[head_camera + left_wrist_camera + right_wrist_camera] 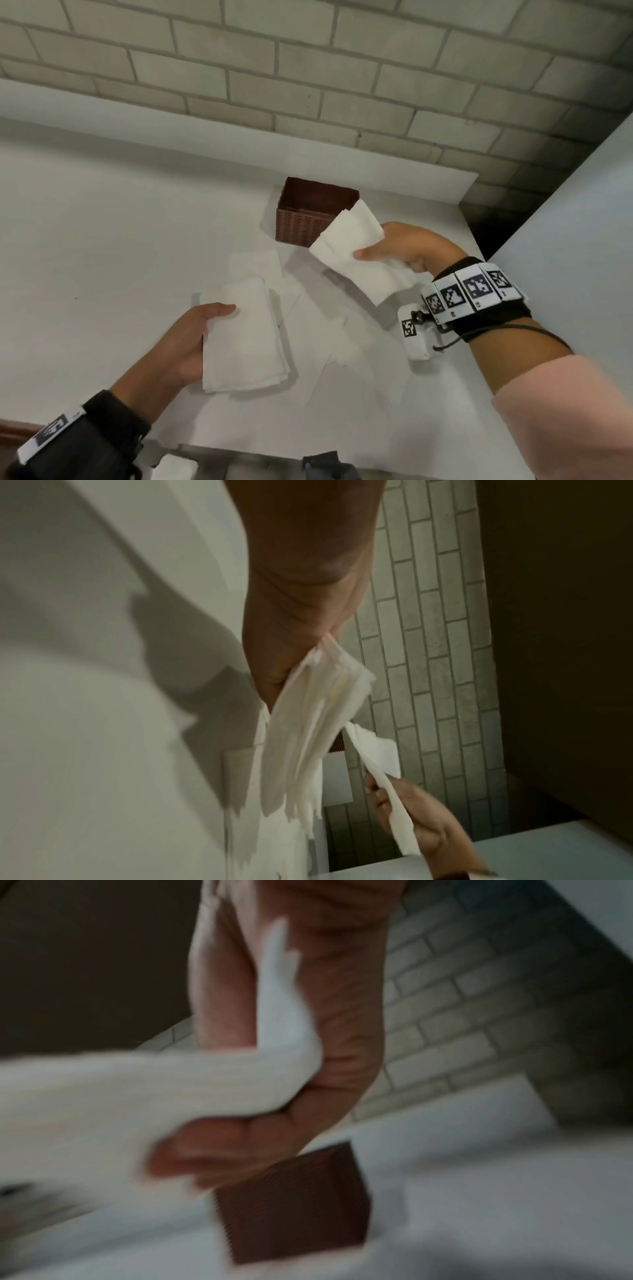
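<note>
My left hand [191, 339] holds a stack of folded white napkins [245, 337] above the white table, thumb on top; the left wrist view shows the same napkin stack [308, 737] edge-on, hanging from my left hand [284, 653]. My right hand [394, 248] pinches a folded white napkin [352, 250] in the air just in front of a brown woven basket [310, 212]. The right wrist view is blurred: my right hand [260, 1123] grips the napkin [137, 1096] above the basket [294, 1202]. What the basket holds is hidden.
Several loose white napkins [260, 267] lie flat on the white table [102, 240] between my hands. A brick wall [308, 68] runs behind the table. A white panel [565, 205] stands at the right. Dark items [325, 466] sit at the table's near edge.
</note>
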{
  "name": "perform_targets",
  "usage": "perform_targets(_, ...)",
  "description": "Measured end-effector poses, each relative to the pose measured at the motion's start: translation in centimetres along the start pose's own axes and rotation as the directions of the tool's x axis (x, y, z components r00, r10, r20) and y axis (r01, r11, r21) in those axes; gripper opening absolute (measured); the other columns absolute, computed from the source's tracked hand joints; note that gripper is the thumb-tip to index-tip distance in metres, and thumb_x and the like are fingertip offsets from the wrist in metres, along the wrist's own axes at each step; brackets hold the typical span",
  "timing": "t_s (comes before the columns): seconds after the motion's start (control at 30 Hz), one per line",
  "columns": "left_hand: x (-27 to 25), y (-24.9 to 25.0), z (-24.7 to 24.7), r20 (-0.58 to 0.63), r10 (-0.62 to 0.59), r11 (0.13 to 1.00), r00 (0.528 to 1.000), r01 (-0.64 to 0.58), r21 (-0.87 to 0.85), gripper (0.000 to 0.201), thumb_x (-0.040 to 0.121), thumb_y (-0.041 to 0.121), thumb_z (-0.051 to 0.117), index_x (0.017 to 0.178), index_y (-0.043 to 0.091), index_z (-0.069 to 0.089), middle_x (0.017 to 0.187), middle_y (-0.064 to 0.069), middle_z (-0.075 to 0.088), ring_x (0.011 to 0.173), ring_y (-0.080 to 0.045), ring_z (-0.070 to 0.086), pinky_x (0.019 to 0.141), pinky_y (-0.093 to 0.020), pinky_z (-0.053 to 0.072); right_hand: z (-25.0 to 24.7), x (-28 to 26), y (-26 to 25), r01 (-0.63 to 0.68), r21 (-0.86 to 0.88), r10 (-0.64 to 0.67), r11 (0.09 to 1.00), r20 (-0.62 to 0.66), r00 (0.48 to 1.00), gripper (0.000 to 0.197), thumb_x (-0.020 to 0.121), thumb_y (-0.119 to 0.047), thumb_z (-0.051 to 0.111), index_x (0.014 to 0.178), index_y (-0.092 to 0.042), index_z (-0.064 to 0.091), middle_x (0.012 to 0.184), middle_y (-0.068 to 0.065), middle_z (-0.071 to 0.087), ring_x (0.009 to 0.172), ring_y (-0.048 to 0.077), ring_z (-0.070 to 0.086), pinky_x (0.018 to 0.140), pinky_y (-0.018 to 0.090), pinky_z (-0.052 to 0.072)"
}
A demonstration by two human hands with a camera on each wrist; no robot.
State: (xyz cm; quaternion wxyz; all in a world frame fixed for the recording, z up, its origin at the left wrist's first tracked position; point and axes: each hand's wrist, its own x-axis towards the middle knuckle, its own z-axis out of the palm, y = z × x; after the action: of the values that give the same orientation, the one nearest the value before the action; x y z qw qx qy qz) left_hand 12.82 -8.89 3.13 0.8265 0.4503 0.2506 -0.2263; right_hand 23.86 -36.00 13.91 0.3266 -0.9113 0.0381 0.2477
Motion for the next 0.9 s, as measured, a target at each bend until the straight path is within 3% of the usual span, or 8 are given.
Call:
perform_targets(0.07, 0.1, 0.5, -0.2, 0.012, -0.019, 1.000, 1.000, 0.019, -0.002, 0.021, 0.085, 0.010, 0.049, 0.099, 0.006, 0.064, 0.075, -0.015, 0.075, 0.064, -0.030, 0.072, 0.066, -0.044, 0.057, 2.1, -0.9, 1.1, -0.106, 0.240, 0.107, 0.965, 0.008, 0.994, 0.049, 0.081, -0.022, 0.072, 0.124, -0.004, 0.056, 0.119, 0.015, 0.065, 0.109, 0.034, 0.062, 0.097, 0.047, 0.049)
perform_targets(0.2, 0.4, 1.5, -1.2, 0.000, -0.046, 0.998, 0.999, 0.046, 0.039, 0.034, 0.072, 0.011, 0.057, 0.106, 0.007, 0.064, 0.080, -0.015, 0.074, 0.068, -0.031, 0.072, 0.066, -0.044, 0.058, 8.3, -3.7, 3.0, -0.247, 0.625, 0.227, 0.741, 0.113, 0.967, 0.032, 0.088, -0.008, 0.062, 0.119, 0.001, 0.056, 0.124, 0.022, 0.062, 0.114, 0.039, 0.060, 0.096, 0.050, 0.049)
perform_targets(0.33, 0.8, 2.3, -1.9, -0.004, -0.082, 0.993, 0.997, 0.082, 0.090, 0.043, 0.068, 0.011, 0.060, 0.111, 0.006, 0.063, 0.089, -0.016, 0.072, 0.079, -0.034, 0.069, 0.075, -0.045, 0.052, 13.6, -5.1, 3.4, -0.278, 0.768, 0.284, 0.577, 0.130, 0.950, 0.029, 0.092, -0.006, 0.055, 0.121, 0.001, 0.055, 0.121, 0.022, 0.062, 0.112, 0.038, 0.060, 0.097, 0.050, 0.047)
perform_targets(0.47, 1.3, 2.6, -2.4, 0.034, -0.143, 0.984, 0.989, 0.138, 0.115, 0.039, 0.067, 0.012, 0.060, 0.105, 0.005, 0.064, 0.079, -0.016, 0.075, 0.064, -0.032, 0.072, 0.059, -0.043, 0.059, 17.1, -4.6, 2.5, -0.257, 0.788, 0.372, 0.560, 0.038, 0.927, 0.042, 0.091, -0.017, 0.057, 0.129, -0.004, 0.049, 0.122, 0.015, 0.062, 0.109, 0.034, 0.061, 0.097, 0.048, 0.050)
perform_targets(0.57, 1.6, 2.7, -2.7, 0.057, -0.164, 0.977, 0.985, 0.154, 0.147, 0.042, 0.067, 0.013, 0.061, 0.109, 0.005, 0.064, 0.083, -0.016, 0.074, 0.066, -0.031, 0.072, 0.060, -0.041, 0.058, 18.0, -4.4, 1.6, -0.246, 0.762, 0.428, 0.599, -0.045, 0.903, 0.045, 0.091, -0.025, 0.055, 0.131, -0.005, 0.046, 0.120, 0.012, 0.061, 0.106, 0.031, 0.060, 0.090, 0.042, 0.052)
perform_targets(0.67, 1.9, 2.7, -3.1, 0.078, -0.163, 0.974, 0.984, 0.148, 0.173, 0.040, 0.067, 0.012, 0.061, 0.107, 0.004, 0.065, 0.079, -0.015, 0.075, 0.063, -0.030, 0.072, 0.068, -0.041, 0.054, 17.9, -5.0, 0.6, -0.267, 0.648, 0.451, 0.713, -0.133, 0.883, 0.056, 0.091, -0.031, 0.055, 0.135, -0.001, 0.037, 0.123, 0.012, 0.057, 0.109, 0.028, 0.058, 0.082, 0.032, 0.049)
perform_targets(0.8, 2.2, 2.9, -3.6, 0.094, -0.184, 0.967, 0.978, 0.163, 0.195, 0.028, 0.076, 0.010, 0.058, 0.102, 0.003, 0.066, 0.074, -0.015, 0.074, 0.064, -0.031, 0.070, 0.072, -0.042, 0.049, 18.5, -7.0, -0.1, -0.372, 0.146, 0.398, 0.917, -0.249, 0.883, 0.066, 0.090, -0.047, 0.051, 0.132, -0.001, 0.028, 0.127, 0.012, 0.050, 0.111, 0.024, 0.058, 0.074, 0.022, 0.041)
perform_targets(0.9, 2.5, 3.1, -3.7, 0.103, -0.195, 0.964, 0.975, 0.171, 0.206, 0.018, 0.083, 0.010, 0.054, 0.095, 0.003, 0.066, 0.069, -0.014, 0.074, 0.055, -0.028, 0.070, 0.071, -0.040, 0.048, 19.2, -7.5, -0.3, -0.437, -0.025, 0.407, 0.899, -0.317, 0.856, 0.072, 0.084, -0.056, 0.055, 0.127, -0.003, 0.034, 0.123, 0.011, 0.053, 0.107, 0.022, 0.060, 0.072, 0.022, 0.041)
